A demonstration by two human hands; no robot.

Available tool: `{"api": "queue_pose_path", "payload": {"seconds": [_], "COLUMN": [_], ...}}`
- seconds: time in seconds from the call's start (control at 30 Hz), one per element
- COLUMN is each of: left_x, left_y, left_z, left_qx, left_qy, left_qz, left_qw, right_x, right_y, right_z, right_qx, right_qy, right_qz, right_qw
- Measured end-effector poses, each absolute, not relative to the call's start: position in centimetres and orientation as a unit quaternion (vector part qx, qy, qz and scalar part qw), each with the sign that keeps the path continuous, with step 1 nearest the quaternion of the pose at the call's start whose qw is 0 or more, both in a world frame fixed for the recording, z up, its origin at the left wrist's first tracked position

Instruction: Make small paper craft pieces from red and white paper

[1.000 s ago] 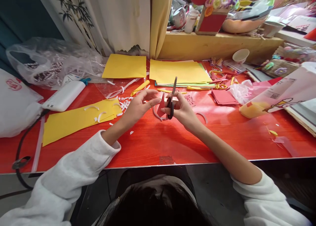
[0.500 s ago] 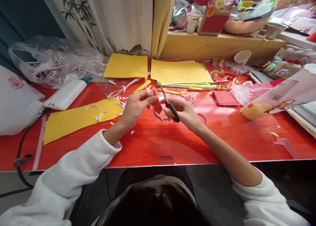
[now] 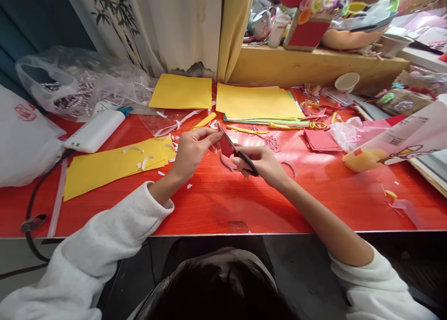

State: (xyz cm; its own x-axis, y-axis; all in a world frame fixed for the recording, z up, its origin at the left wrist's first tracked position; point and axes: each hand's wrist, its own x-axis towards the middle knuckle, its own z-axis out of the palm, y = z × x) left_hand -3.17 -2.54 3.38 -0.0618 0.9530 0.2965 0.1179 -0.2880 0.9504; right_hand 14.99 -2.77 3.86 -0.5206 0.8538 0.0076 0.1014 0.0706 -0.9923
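Observation:
My left hand (image 3: 195, 150) pinches a small piece of red paper (image 3: 226, 145) between thumb and fingers, above the red table. My right hand (image 3: 260, 164) is closed around black-handled scissors (image 3: 248, 161). Their blades point up and left and lie along the red paper's edge. Part of the paper is hidden behind the blades and my fingers. Beneath the hands lies a thin curled strip (image 3: 227, 162). White paper scraps (image 3: 189, 186) are scattered near my left hand. A stack of red paper squares (image 3: 321, 140) rests to the right.
Yellow sheets (image 3: 181, 91) and a yellow-topped paper stack (image 3: 258, 101) lie at the back. Yellow strips (image 3: 104, 164) are at left beside a white power bank (image 3: 94, 131). A printed paper bag (image 3: 401, 138), a paper cup (image 3: 347, 81) and a plastic bag of beads (image 3: 77, 89) surround the workspace.
The scissors have tilted further left, and their blades have come together across the red paper's edge. My left hand still holds the paper. The whole view has shifted slightly.

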Motion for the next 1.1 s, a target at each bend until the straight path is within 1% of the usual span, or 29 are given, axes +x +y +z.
{"api": "queue_pose_path", "payload": {"seconds": [0.47,1.1], "left_x": [-3.2,-3.4], "left_y": [-2.6,-2.6], "left_z": [3.1,3.1], "left_qx": [0.592,0.623], "left_qy": [0.462,0.437], "left_qz": [0.541,0.522], "left_qw": [0.379,0.386], "right_x": [14.7,14.7], "right_y": [-2.7,-2.5], "right_z": [3.1,2.7], "right_qx": [-0.342,-0.359], "right_qy": [-0.648,-0.644], "right_qz": [0.597,0.594], "right_qw": [0.327,0.322]}}
